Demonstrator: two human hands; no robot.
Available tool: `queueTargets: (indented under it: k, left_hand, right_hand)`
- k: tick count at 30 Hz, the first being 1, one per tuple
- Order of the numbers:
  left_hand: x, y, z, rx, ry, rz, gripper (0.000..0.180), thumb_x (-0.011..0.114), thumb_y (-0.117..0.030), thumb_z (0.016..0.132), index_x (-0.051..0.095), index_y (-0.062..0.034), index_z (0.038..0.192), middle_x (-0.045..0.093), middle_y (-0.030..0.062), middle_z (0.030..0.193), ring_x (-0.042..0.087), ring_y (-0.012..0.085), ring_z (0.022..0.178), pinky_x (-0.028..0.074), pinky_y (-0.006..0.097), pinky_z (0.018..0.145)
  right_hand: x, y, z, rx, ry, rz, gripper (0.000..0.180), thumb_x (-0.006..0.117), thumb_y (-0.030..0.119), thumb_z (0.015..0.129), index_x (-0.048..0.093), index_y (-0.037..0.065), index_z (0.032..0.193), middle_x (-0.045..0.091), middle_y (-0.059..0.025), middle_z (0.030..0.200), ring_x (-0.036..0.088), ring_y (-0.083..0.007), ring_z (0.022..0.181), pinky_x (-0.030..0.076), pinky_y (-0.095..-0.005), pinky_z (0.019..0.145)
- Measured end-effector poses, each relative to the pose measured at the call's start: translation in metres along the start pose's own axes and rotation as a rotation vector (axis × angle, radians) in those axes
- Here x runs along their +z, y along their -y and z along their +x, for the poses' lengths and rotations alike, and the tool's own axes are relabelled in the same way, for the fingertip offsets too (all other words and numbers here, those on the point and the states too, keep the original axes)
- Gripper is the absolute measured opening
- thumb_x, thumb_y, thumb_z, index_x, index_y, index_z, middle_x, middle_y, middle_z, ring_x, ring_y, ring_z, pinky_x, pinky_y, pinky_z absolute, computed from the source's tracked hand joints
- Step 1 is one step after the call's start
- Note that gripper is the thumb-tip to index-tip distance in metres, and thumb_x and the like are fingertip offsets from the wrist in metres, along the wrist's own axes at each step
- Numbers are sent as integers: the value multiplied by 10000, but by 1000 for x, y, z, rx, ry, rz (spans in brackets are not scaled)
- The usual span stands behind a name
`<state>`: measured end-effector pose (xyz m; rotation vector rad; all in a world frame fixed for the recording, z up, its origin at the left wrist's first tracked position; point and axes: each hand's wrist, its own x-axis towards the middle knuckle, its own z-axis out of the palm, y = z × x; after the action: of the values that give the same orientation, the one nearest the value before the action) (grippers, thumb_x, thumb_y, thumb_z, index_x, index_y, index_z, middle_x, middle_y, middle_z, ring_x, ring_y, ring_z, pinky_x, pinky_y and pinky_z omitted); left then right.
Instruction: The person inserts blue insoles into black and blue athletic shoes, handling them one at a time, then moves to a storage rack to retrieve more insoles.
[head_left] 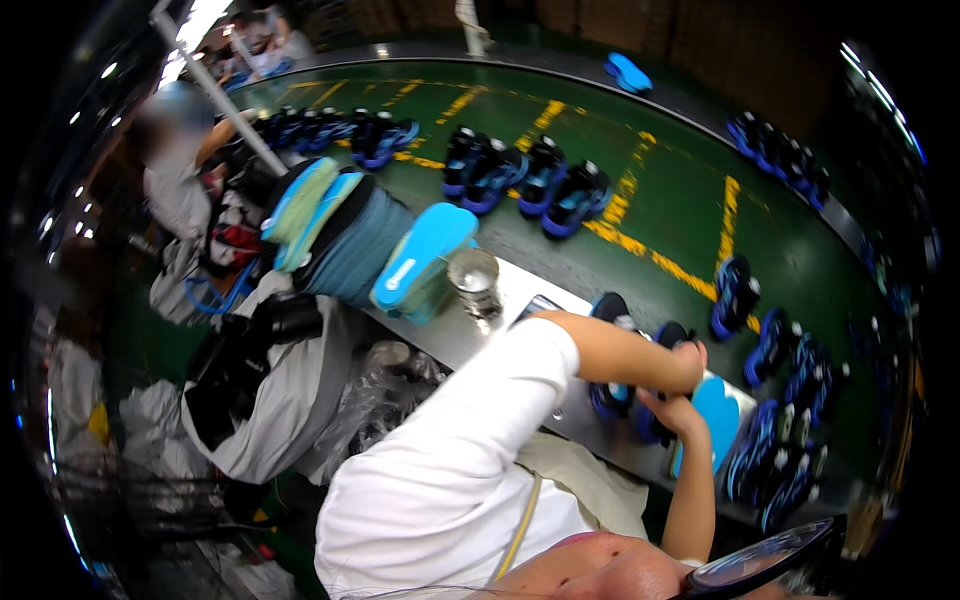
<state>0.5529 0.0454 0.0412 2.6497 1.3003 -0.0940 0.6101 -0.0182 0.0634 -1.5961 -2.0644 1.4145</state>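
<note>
My left hand (687, 366) reaches across a metal worktable (520, 290) and closes on the top of a black shoe with a blue sole (668, 336). Just below it, my right hand (668, 411) grips the edge of a light blue insole (720, 418) lying on the table. A second black and blue shoe (610, 392) stands beside them, partly hidden behind my left forearm.
A tall bundle of blue and green insoles (350, 245) and a metal cup (475, 282) stand at the table's left end. Behind it runs a green conveyor (680, 200) with yellow lines and several black and blue shoes (525, 175). Another person (175, 165) works at far left.
</note>
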Motion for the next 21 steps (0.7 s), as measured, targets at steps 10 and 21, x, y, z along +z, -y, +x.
queueTargets:
  k: [10,21]
  left_hand:
    - [-84,161,-61,47,-428,-1217,79,520,-64,668,566,-2,685,536,31,642,495,91,601,408,221,550]
    - [-29,243,-228,-629,-592,-458,199,553,-124,715,408,-36,610,451,123,549,456,307,499,351,392,462]
  right_hand:
    - [8,39,-3,415,-179,-371,768,532,559,689,425,-100,1069,552,-252,924,548,-356,872,445,-382,746]
    - [-15,10,95,111,-412,-251,282,539,218,686,512,-47,779,553,-246,788,539,-384,753,435,-439,677]
